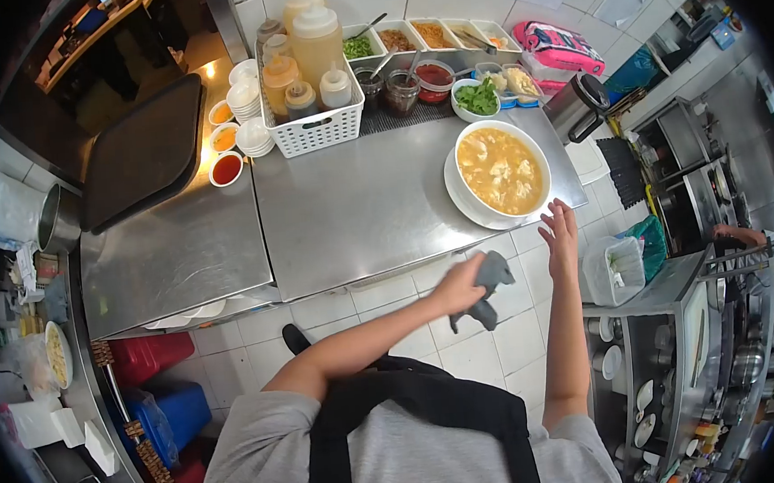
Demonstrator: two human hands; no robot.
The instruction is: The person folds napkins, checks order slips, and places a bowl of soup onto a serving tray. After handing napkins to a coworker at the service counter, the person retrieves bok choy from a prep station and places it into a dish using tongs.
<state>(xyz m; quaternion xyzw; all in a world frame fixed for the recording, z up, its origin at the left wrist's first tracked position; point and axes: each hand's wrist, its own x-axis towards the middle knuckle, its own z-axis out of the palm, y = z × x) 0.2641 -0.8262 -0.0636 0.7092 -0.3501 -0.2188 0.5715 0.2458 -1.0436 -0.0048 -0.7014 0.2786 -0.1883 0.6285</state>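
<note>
My left hand [459, 292] is closed around a grey cloth [490, 281], held in the air just below the front edge of the steel counter [358, 216]. My right hand [559, 229] is open with fingers spread, at the counter's right front corner. It is right beside a white plate [458, 202] that carries a large white bowl [460, 151] of yellow egg soup. The hand is close to the plate's rim; contact is not clear.
A white basket [316, 131] of squeeze bottles and a row of topping tubs [431, 34] line the back of the counter. Small sauce dishes [227, 168] and a black tray [143, 151] lie left. A steel jug [579, 105] stands right. Red and blue crates [155, 358] sit below.
</note>
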